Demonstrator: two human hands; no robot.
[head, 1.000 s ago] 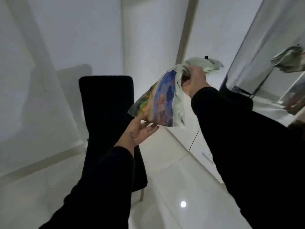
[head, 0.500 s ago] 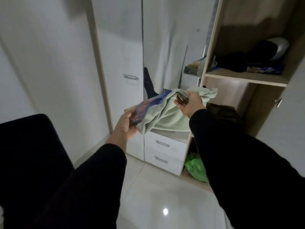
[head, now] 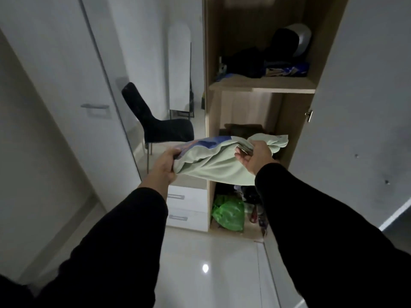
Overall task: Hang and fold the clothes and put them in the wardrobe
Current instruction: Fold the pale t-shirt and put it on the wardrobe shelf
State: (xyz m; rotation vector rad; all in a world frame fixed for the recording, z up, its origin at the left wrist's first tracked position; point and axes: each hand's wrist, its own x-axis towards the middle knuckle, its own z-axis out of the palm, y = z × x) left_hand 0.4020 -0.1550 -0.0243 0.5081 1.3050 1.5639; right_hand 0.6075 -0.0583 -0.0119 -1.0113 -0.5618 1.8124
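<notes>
1. Wardrobe point(head: 262, 84): wooden carcass, right-hand door swung open; upper shelf carries dark clothes point(head: 246, 63) and a blue printed item point(head: 287, 71) toward its right edge.
2. Middle compartment: a dark folded pile point(head: 242, 128) at the back, directly behind the held garment.
3. Bottom compartment: green plastic bag point(head: 229, 213) at the left side, mixed items beside it, too dim to identify.
4. Two white drawers point(head: 184, 207) left of the bottom compartment; mirror panel above them reflects a black chair point(head: 160, 121).
5. Folded garment point(head: 213, 165): pale green with a blue print on its upper left; held in the air in front of the middle compartment, long axis running left to right, roughly level, lower fold sagging.
6. Left hand point(head: 164, 167): grasps the garment's left end.
7. Right hand point(head: 253, 157): fingers curled around the bunched right end, palm facing left.
</notes>
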